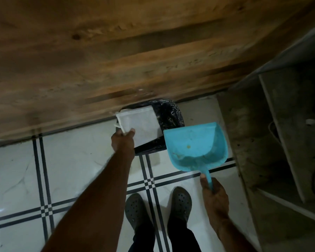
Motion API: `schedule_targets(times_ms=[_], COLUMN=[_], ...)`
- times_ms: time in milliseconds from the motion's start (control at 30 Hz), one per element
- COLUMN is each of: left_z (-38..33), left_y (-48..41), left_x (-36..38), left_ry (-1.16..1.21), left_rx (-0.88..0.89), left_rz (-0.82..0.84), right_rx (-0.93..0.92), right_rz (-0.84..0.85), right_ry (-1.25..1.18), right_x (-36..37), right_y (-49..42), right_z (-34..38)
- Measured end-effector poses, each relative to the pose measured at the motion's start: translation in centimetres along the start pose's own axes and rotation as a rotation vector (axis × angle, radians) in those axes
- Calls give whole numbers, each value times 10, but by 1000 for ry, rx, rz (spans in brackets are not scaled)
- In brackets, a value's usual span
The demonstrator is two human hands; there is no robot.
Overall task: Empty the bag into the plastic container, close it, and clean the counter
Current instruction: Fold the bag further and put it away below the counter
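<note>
My left hand grips a flat white bag by its corner and holds it over a bin lined with a black plastic liner. The bin stands on the floor, partly under the edge of the wooden counter. My right hand is closed on the handle of a turquoise dustpan, held level just right of the bin. A few crumbs and some dust lie in the pan. The plastic container is not in view.
The floor is white tile with dark stripe lines. My two feet in dark clogs stand below the bin. A grey concrete shelf unit with cables fills the right side.
</note>
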State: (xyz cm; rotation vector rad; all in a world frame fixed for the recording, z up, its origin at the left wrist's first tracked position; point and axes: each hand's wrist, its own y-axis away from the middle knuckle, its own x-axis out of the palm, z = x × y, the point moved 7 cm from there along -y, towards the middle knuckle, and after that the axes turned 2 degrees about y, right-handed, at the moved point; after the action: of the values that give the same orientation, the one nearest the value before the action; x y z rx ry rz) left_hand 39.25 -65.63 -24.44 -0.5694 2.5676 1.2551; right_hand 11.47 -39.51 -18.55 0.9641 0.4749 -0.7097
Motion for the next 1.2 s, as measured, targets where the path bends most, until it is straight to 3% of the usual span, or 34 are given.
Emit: schedule_targets(times_ms=[267, 400, 600, 833, 1000, 1200], left_z=[30, 8, -80, -160, -197, -204], left_y=[-37, -12, 118, 305, 445, 552], left_x=[37, 23, 1, -27, -41, 7], left_ry=[-94, -303, -690, -1012, -1089, -1085], left_rx=[-4, 53, 429, 827, 1097, 1237], left_rz=[100, 129, 239, 447, 584, 759], right_rx=[-56, 2, 78, 1, 26, 211], right_rz=[96, 125, 190, 157, 108, 96], right_ry=[-133, -208, -373, -465, -557, -617], right_x=[31, 22, -40, -174, -265, -330], right_y=[-20, -9, 43, 151, 235, 275], right_z=[-18, -12, 32, 81, 84, 51])
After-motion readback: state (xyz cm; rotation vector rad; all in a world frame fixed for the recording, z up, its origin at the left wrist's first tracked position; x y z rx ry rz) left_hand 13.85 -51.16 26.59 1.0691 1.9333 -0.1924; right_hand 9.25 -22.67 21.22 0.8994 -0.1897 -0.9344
